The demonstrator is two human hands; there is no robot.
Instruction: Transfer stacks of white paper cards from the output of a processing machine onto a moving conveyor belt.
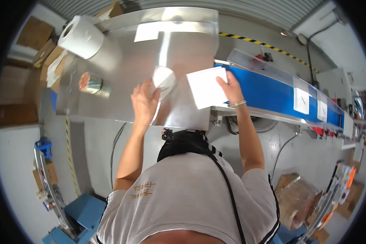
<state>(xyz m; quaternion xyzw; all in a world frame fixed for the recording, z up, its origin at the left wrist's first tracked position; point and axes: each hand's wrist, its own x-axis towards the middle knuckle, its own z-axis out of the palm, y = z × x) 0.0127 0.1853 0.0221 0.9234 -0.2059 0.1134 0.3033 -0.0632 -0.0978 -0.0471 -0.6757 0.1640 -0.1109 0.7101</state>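
My right hand [232, 86] grips a small stack of flat white square sheets [206, 87] at its right edge, thumb on top. The stack is over the seam between the metal table [122, 61] and the blue conveyor belt [264, 87]. My left hand [144, 101] is low over the tabletop, fingers apart. Right beside its thumb lies a crumpled white piece of paper or cloth [165, 79]; whether the fingertips touch it I cannot tell.
A large white paper roll [82, 38] and a roll of tape [90, 82] stand on the table's left side. Near the far edge lies a white sheet [146, 32]. White packets [301, 101] rest along the belt, beside a clear guard [252, 61]. Cardboard boxes [34, 34] are at far left.
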